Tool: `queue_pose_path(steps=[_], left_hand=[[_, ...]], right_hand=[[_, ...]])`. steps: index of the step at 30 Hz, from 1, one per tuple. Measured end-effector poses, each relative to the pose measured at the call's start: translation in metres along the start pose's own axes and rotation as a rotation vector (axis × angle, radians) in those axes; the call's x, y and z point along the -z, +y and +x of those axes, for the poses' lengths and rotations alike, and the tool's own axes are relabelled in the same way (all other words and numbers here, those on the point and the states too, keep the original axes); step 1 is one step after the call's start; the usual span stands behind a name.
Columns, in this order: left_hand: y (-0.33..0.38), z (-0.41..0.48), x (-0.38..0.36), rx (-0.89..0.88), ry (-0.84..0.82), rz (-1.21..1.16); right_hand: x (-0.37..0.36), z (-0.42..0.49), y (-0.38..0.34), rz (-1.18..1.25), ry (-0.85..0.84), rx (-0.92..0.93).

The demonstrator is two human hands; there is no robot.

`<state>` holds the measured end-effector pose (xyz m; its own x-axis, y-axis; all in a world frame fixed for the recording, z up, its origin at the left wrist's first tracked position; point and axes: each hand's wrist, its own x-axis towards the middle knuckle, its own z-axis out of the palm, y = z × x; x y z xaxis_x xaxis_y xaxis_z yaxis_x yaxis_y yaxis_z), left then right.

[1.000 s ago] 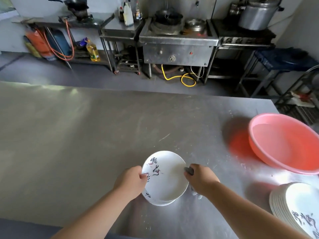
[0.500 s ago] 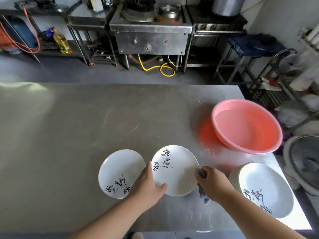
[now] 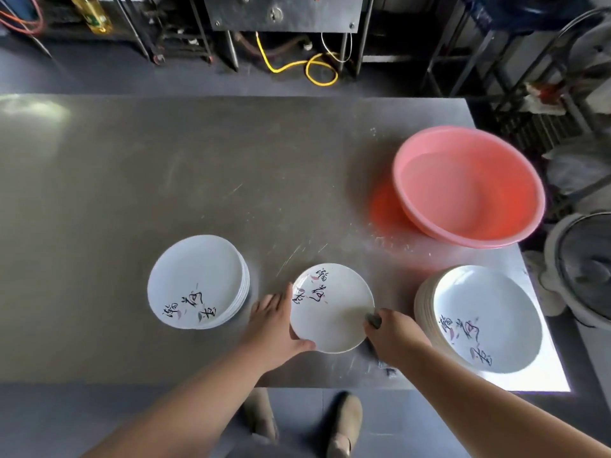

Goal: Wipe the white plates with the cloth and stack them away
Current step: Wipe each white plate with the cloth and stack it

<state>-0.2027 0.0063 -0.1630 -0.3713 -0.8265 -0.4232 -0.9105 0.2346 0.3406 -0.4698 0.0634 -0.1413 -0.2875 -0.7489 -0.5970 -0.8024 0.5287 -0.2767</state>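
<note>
Gripping a white plate (image 3: 334,312) low in the middle of the frame, the person stands at a steel table (image 3: 165,176). The left hand (image 3: 276,325) holds the plate's left rim, with the fingers laid along the edge and the thumb hooked at the near edge. The right hand (image 3: 395,335) is curled round a grey cloth (image 3: 375,320) and presses it to the plate's right rim; a bit of cloth hangs out below the fist. Whether the plate rests on the table or is lifted cannot be told.

A stack of plates (image 3: 198,279) sits left of the held plate, apart from it. A second stack (image 3: 486,312) sits at lower right, just beside the right hand. A pink basin (image 3: 469,186) stands at the table's upper right. A yellow hose (image 3: 307,66) loops on the floor beyond.
</note>
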Motion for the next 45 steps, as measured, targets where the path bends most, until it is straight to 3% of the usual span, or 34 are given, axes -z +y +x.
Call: queue_pose_path(steps=[5, 8, 12, 18, 24, 28, 33, 35, 38, 42, 45], left_hand=[[-0.008, -0.005, -0.018, -0.052, 0.196, 0.090], [-0.012, -0.009, -0.031, -0.114, 0.247, 0.096], [-0.016, -0.008, -0.041, -0.192, 0.298, 0.130], [-0.017, -0.005, -0.044, -0.195, 0.312, 0.143], [-0.019, -0.002, -0.048, -0.188, 0.318, 0.161], [-0.020, -0.001, -0.049, -0.200, 0.342, 0.171], [-0.020, -0.001, -0.049, -0.197, 0.329, 0.186], [-0.020, 0.000, -0.050, -0.204, 0.332, 0.196], [-0.021, 0.002, -0.052, -0.212, 0.333, 0.206], [-0.022, 0.001, -0.052, -0.203, 0.340, 0.197], [-0.022, 0.001, -0.052, -0.191, 0.326, 0.211]], right_hand=[[0.027, 0.001, -0.010, -0.114, 0.016, 0.072], [0.043, -0.001, -0.025, -0.009, 0.139, 0.098], [0.033, -0.004, -0.044, 0.147, 0.271, 0.319], [-0.028, -0.009, -0.043, -0.191, 0.129, 0.483], [-0.036, 0.016, -0.061, -0.349, 0.078, 0.441], [-0.031, 0.024, -0.074, -0.510, -0.034, 0.633], [-0.029, -0.001, -0.029, -0.721, -0.155, 0.880], [-0.021, -0.005, -0.005, -0.760, -0.164, 0.862], [-0.001, 0.005, 0.005, -0.810, -0.049, 0.718], [-0.004, 0.026, -0.031, -0.743, 0.061, 0.523], [-0.022, 0.028, -0.062, -0.626, 0.017, 0.532]])
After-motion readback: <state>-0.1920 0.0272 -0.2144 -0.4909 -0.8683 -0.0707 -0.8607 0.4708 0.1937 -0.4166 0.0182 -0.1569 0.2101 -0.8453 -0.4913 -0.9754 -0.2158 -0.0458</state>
